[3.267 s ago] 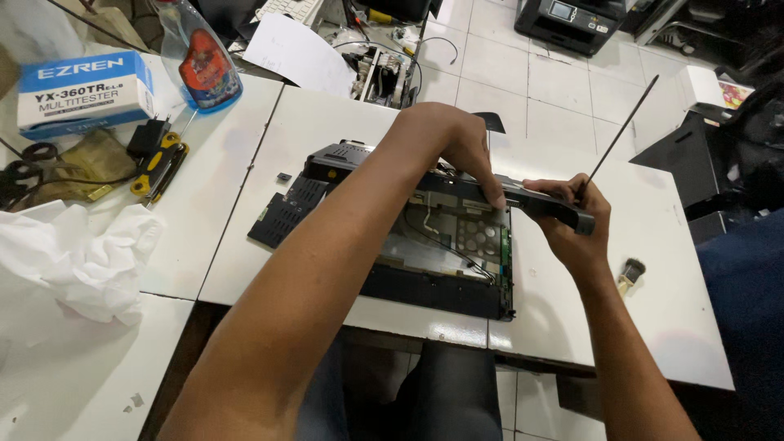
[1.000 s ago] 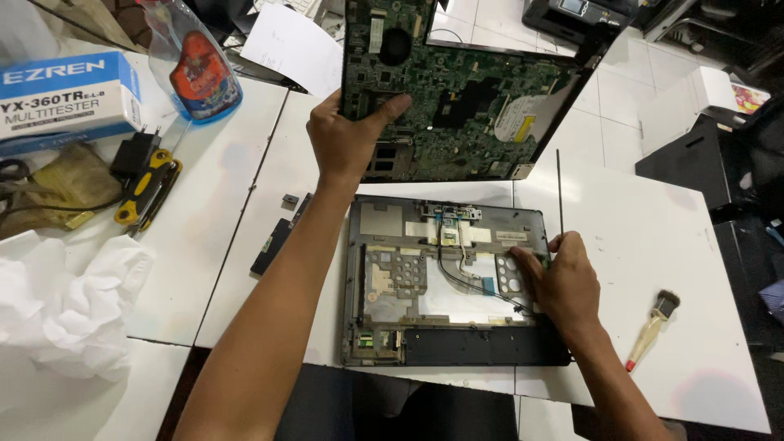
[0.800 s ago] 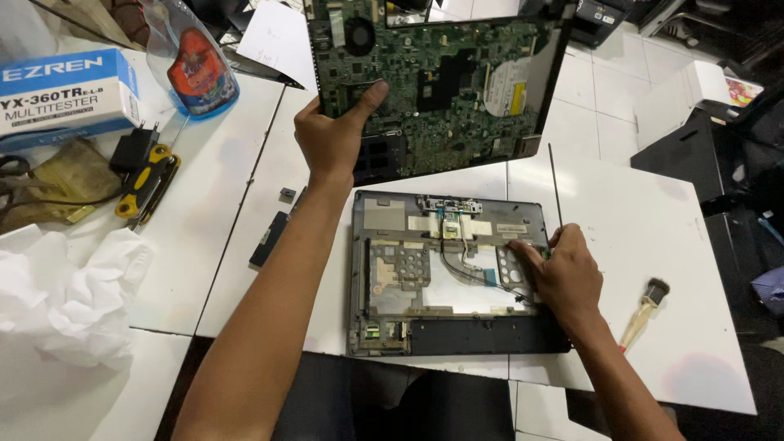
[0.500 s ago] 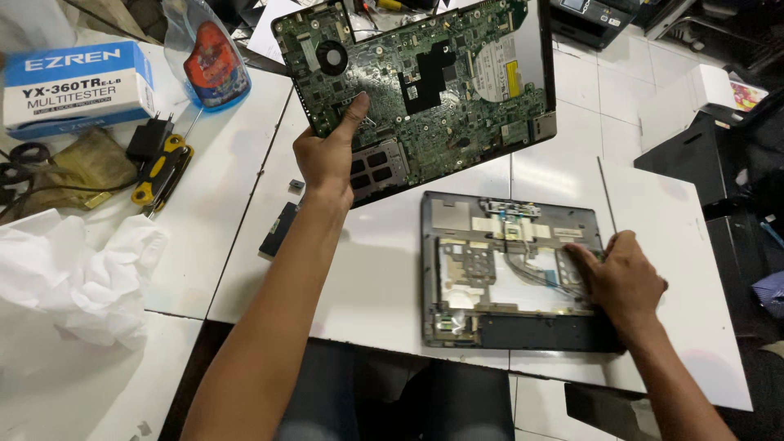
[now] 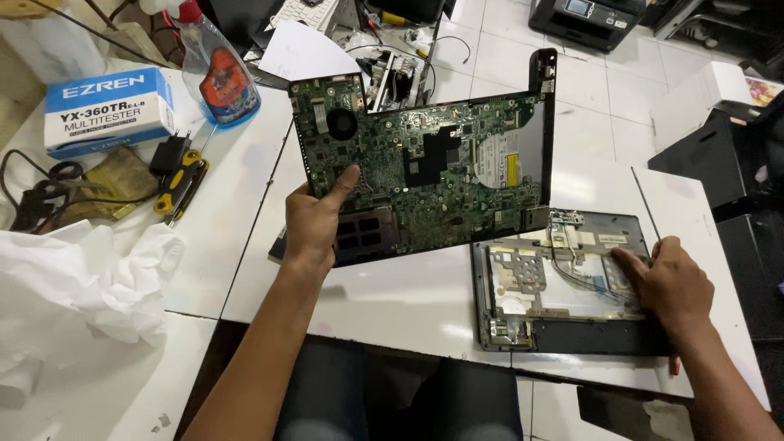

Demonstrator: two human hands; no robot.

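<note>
My left hand (image 5: pixel 314 224) grips the lower left edge of a green laptop motherboard (image 5: pixel 433 163), thumb on its face, and holds it tilted up above the white table (image 5: pixel 392 294). The board carries a small round fan, a black chip patch and a silver drive. At the right, my right hand (image 5: pixel 665 282) presses down on the right side of the open laptop base shell (image 5: pixel 539 286), which shows metal brackets and loose thin cables. A thin rod (image 5: pixel 645 204) sticks up from behind that hand; I cannot tell whether the fingers hold it.
On the left lie a crumpled white cloth (image 5: pixel 73 286), yellow-handled pliers (image 5: pixel 180 184), a black plug, a blue-and-white box (image 5: pixel 106 110) and a spray bottle (image 5: pixel 216 69). A black keyboard part (image 5: pixel 279 245) peeks from under the board. Tiled floor and a black case lie to the right.
My left hand has lifted the motherboard out of the base shell and swung it up and left. The shell has shifted right in view, with my right hand staying on it.
</note>
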